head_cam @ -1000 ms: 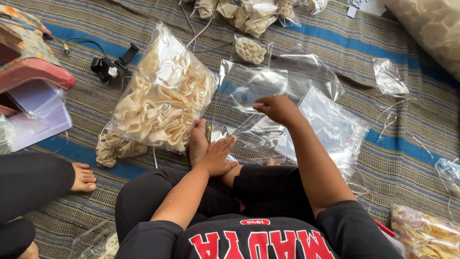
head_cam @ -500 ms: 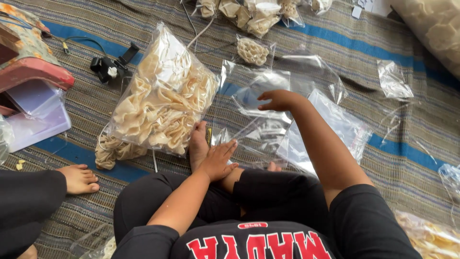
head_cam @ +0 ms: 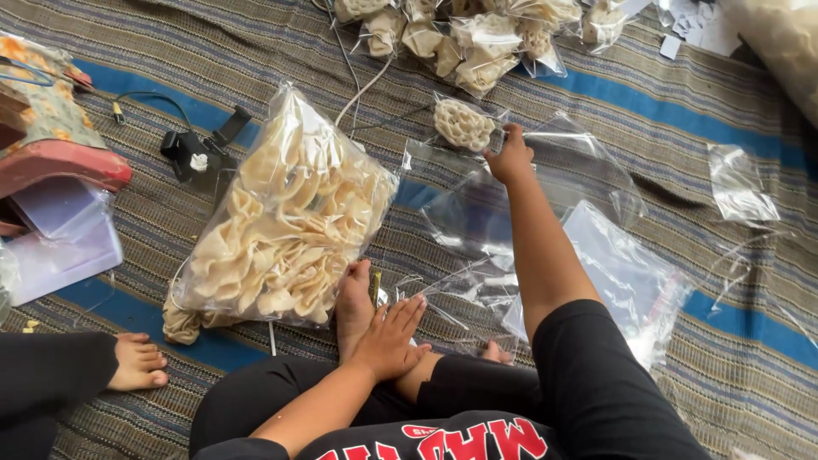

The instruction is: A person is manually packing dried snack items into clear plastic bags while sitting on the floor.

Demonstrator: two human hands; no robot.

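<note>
The person wears a black short-sleeved shirt with large red letters edged in white across the chest, and black trousers that reach the ankles. Both forearms, the left hand (head_cam: 388,341) and right hand (head_cam: 511,158) are bare, and so are the feet.

One large cracker bag (head_cam: 285,226); one small cracker packet (head_cam: 463,124); two hands; three bare feet.
</note>
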